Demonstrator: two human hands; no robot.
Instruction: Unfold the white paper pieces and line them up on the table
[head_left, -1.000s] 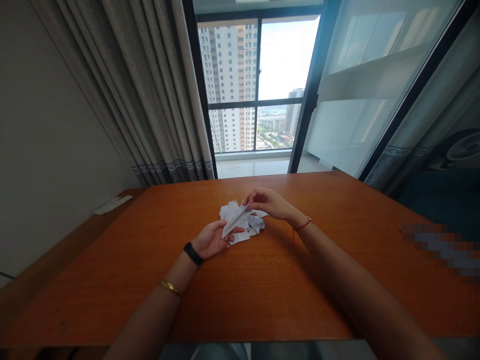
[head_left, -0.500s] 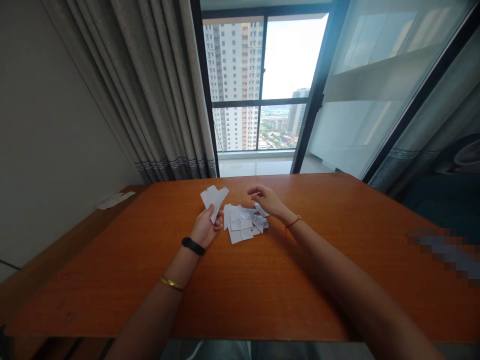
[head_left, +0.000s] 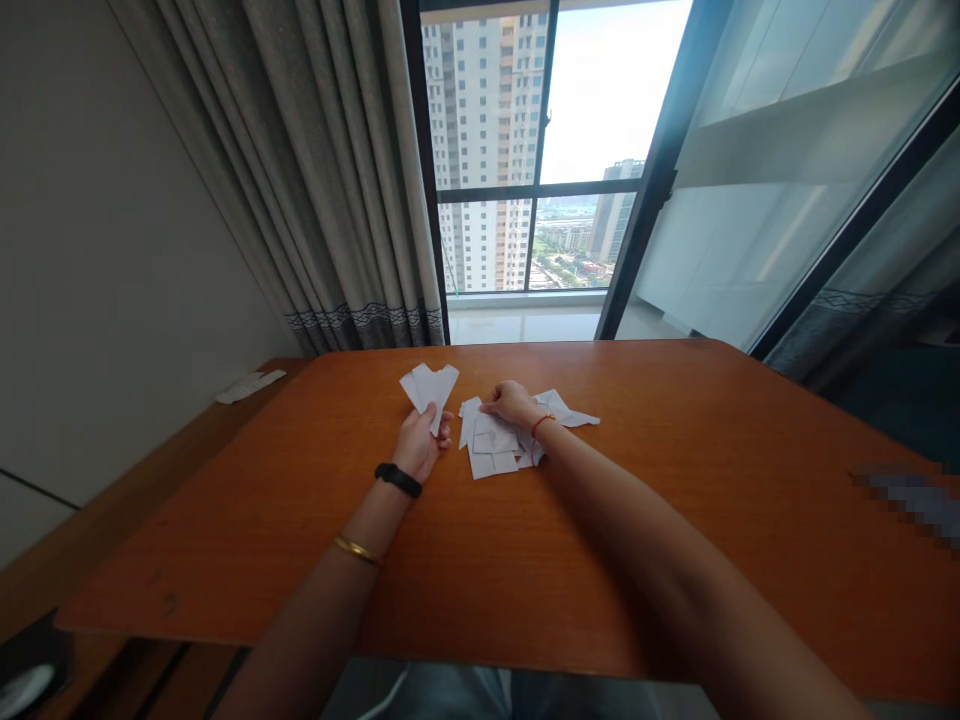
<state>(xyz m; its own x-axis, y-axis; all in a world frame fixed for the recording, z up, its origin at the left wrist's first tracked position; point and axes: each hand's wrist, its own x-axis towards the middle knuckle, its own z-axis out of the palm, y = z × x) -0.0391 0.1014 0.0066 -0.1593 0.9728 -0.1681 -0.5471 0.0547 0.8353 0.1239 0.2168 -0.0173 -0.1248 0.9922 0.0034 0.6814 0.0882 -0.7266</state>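
Note:
My left hand (head_left: pixel 424 440) is closed on a fan of white paper pieces (head_left: pixel 430 384), thumb on top, held just left of the pile. In front of me lies a loose pile of white paper pieces (head_left: pixel 493 462), some overlapping and some folded or creased. My right hand (head_left: pixel 513 402) is over the far side of this pile. Its fingers are bent together, with the fingertips down at the papers. Whether they pinch a piece is hidden. Several pieces stick out to the right, beyond my right wrist.
The papers lie on a brown wooden table (head_left: pixel 300 560). More white paper (head_left: pixel 250 386) rests on a wooden ledge by the left wall. A grey curtain (head_left: pixel 330 180) and a large window stand behind the table. A blurred patch (head_left: pixel 915 505) covers something at the right.
My right hand has come down and slightly left onto the pile. Pieces now spread farther right. My left hand still holds its fan of papers. The view has shifted a little.

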